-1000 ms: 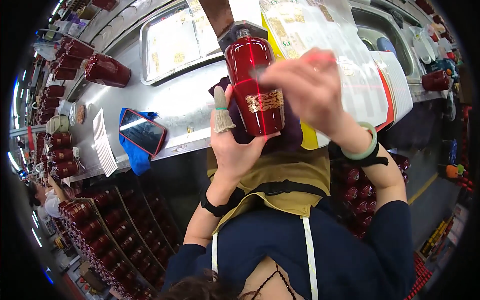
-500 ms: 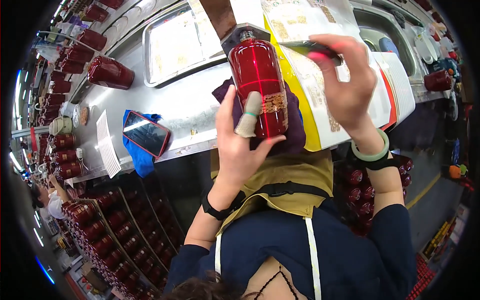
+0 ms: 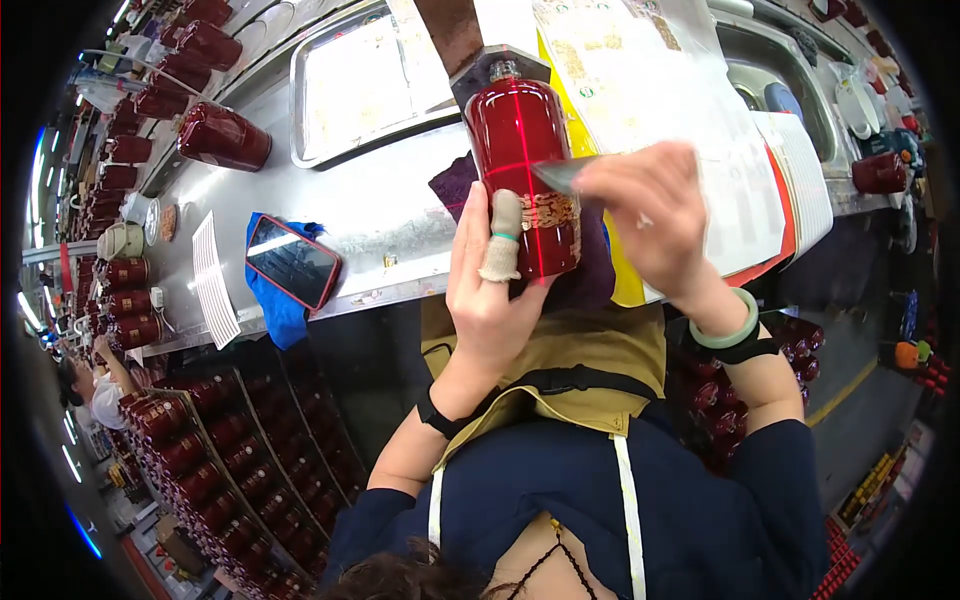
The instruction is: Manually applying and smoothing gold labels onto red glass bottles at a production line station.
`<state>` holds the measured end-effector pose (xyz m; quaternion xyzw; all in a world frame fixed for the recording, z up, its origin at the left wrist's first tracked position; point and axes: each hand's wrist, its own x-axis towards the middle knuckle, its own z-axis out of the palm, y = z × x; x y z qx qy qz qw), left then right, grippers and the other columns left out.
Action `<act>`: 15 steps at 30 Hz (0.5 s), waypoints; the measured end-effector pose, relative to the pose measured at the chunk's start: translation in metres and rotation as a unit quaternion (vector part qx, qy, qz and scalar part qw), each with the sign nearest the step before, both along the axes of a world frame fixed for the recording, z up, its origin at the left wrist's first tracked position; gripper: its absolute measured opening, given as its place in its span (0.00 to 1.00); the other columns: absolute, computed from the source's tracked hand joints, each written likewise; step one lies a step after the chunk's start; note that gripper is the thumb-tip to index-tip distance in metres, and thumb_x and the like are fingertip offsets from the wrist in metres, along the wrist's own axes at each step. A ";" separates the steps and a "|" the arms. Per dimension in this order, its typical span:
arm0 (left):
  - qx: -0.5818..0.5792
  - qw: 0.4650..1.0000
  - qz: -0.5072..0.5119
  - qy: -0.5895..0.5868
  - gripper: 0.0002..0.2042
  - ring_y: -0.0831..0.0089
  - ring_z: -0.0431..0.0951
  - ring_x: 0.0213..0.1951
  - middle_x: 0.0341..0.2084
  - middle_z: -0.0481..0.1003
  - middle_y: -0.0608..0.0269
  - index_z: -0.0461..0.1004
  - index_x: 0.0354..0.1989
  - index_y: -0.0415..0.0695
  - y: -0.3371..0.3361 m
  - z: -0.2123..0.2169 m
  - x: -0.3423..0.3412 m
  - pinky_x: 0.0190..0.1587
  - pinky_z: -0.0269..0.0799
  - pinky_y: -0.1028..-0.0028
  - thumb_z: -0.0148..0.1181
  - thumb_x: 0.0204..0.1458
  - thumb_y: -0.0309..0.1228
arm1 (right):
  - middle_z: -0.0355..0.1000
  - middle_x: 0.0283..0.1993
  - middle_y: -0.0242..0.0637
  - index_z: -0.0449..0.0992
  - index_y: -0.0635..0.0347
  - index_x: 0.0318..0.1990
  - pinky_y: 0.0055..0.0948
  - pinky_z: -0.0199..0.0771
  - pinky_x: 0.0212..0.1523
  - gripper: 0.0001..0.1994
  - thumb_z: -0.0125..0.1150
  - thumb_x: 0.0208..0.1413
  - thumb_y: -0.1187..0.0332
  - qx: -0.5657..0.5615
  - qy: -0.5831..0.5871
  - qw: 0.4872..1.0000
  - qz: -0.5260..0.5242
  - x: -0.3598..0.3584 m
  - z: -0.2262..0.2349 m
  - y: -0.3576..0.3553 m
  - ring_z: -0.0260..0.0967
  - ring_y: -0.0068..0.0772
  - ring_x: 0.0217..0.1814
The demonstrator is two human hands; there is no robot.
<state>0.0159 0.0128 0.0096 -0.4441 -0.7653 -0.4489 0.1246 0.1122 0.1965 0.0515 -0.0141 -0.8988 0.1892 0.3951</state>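
A glossy dark red glass bottle lies with its clear neck pointing away from me, on a dark purple cloth. Red light lines cross on it, and gold lettering decorates its lower right part. My left hand grips the bottle's lower left side; a beige cloth cover with a green band sheathes one finger. In my right hand, closed and slightly blurred, is a slim pointed metal tool. Its tip is over the bottle above the lettering; whether it is tweezers or a blade I cannot tell.
A rusty metal block stands at the bottle's neck. White sheets with gold decals lie right, near a sink. Leftward are a metal tray, a phone on blue cloth, and another red bottle.
My right hand has come down and left with the pointed tool, from beside the bottle's shoulder to over its middle. The fingers of my left hand have drawn closer together along the bottle.
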 end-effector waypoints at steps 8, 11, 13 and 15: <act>-0.038 0.989 -0.043 -0.136 0.40 0.53 0.80 0.58 0.58 0.76 0.43 0.65 0.70 0.32 -0.013 -0.004 -0.012 0.61 0.74 0.62 0.75 0.45 0.23 | 0.83 0.42 0.29 0.85 0.53 0.44 0.33 0.70 0.44 0.13 0.72 0.50 0.75 -0.026 0.026 0.999 0.007 -0.015 0.013 -0.001 0.76 0.32 0.40; -0.014 0.999 -0.006 -0.043 0.45 0.47 0.71 0.66 0.66 0.68 0.41 0.64 0.71 0.32 -0.012 -0.003 -0.011 0.67 0.68 0.58 0.77 0.40 0.23 | 0.83 0.42 0.27 0.86 0.48 0.41 0.32 0.69 0.43 0.10 0.68 0.51 0.72 0.060 0.031 0.996 0.064 -0.014 0.014 -0.002 0.73 0.30 0.40; -0.008 0.996 -0.048 -0.077 0.46 0.48 0.70 0.67 0.68 0.66 0.42 0.63 0.72 0.33 -0.010 -0.005 -0.013 0.68 0.67 0.58 0.77 0.39 0.22 | 0.81 0.40 0.24 0.86 0.47 0.42 0.32 0.69 0.42 0.08 0.66 0.55 0.68 0.089 0.053 0.972 0.210 -0.013 0.017 -0.007 0.69 0.30 0.37; 0.003 0.994 -0.069 -0.084 0.44 0.45 0.71 0.66 0.68 0.67 0.41 0.63 0.71 0.32 -0.012 -0.007 -0.017 0.67 0.69 0.58 0.76 0.40 0.20 | 0.81 0.40 0.26 0.85 0.49 0.42 0.33 0.70 0.42 0.09 0.68 0.53 0.68 0.040 0.013 0.984 0.175 -0.016 0.021 -0.011 0.69 0.32 0.36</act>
